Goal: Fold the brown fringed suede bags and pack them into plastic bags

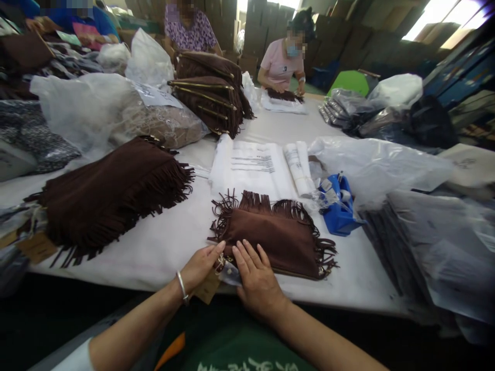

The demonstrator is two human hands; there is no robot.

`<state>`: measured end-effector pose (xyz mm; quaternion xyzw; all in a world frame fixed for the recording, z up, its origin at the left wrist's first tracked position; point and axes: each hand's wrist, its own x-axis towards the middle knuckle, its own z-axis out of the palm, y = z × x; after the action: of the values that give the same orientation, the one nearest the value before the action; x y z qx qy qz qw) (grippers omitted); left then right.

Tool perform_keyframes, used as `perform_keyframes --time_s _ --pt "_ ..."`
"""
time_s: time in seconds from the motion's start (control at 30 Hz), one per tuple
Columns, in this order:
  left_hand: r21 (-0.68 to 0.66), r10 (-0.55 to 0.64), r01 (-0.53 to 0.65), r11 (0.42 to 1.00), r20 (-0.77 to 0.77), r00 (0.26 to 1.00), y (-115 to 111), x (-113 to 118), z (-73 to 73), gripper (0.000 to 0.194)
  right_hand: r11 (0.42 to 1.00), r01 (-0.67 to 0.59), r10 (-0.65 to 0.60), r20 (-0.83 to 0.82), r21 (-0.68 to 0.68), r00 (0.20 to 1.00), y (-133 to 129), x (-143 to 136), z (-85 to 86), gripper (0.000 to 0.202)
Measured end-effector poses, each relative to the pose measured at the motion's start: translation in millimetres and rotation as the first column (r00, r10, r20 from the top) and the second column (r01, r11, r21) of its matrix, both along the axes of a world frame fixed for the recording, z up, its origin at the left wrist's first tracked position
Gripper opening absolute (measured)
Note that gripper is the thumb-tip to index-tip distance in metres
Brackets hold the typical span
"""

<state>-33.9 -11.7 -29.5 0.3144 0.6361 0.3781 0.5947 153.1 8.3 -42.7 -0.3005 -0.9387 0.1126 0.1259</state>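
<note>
A brown fringed pouch (276,239) lies flat at the table's front edge, its fringe spread to the back and both sides. My right hand (257,275) rests flat on the pouch's near left part, fingers stretched out. At the pouch's left corner, my left hand (201,268) is closed with thumb and fingers together; what it pinches is partly hidden, near the tag string. A tan paper tag (208,288) and a small clear plastic packet (231,274) hang there between my hands. To the left lies a pile of similar brown fringed pouches (104,193) with tags.
Behind the pouch are printed white plastic bags (257,167) and a blue tape dispenser (340,206). Stacked dark bagged goods (410,247) stand at the right. More brown zipped pouches (211,93) are piled further back. A co-worker (284,62) handles a brown item across the table.
</note>
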Motion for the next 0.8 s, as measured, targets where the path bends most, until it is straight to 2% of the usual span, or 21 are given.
perform_keyframes --time_s 0.1,0.17,0.23,0.37,0.47,0.53,0.63,0.7,0.8 --pt "-0.012 -0.076 0.078 0.997 0.077 0.994 -11.3 -4.7 3.2 0.046 0.999 -0.040 0.040 0.011 -0.003 0.999 2.6 6.3 -1.0 0.077" --pt "-0.037 -0.123 0.129 0.991 0.130 0.984 -20.9 -10.2 8.6 0.058 0.999 -0.053 0.053 0.014 0.008 0.999 3.1 8.9 -1.6 0.077" --pt "-0.059 -0.135 0.142 0.988 0.118 0.984 -28.7 -16.2 17.4 0.072 0.998 -0.056 0.055 0.017 0.037 0.998 2.6 9.6 -2.8 0.075" --pt "0.010 -0.070 0.070 0.997 -0.024 0.997 -31.0 -27.2 37.1 0.069 0.993 -0.068 0.067 0.016 0.093 0.998 1.5 9.0 -5.6 0.066" --pt "0.099 0.005 0.020 0.995 -0.240 0.971 -25.8 -37.3 37.7 0.055 0.995 -0.054 0.055 -0.007 0.086 0.998 2.3 9.6 -5.3 0.062" --pt "0.129 0.007 0.058 0.990 -0.457 0.889 -24.5 -44.7 28.9 0.043 0.997 -0.037 0.039 -0.025 0.068 0.999 3.8 10.9 -4.0 0.062" --pt "0.092 -0.063 0.178 0.980 -0.704 0.708 -28.1 -52.0 12.7 0.030 0.997 -0.033 0.036 -0.036 0.065 0.999 5.8 13.6 -3.4 0.061" --pt "0.122 -0.045 0.227 0.966 -0.789 0.612 -32.2 -53.9 6.5 0.028 0.994 -0.036 0.040 -0.034 0.103 0.999 5.9 15.9 -5.1 0.060" --pt "0.243 0.051 0.311 0.919 -0.855 0.517 -36.8 -55.7 5.2 0.028 0.987 -0.058 0.063 -0.026 0.152 0.998 4.5 20.1 -7.7 0.057"
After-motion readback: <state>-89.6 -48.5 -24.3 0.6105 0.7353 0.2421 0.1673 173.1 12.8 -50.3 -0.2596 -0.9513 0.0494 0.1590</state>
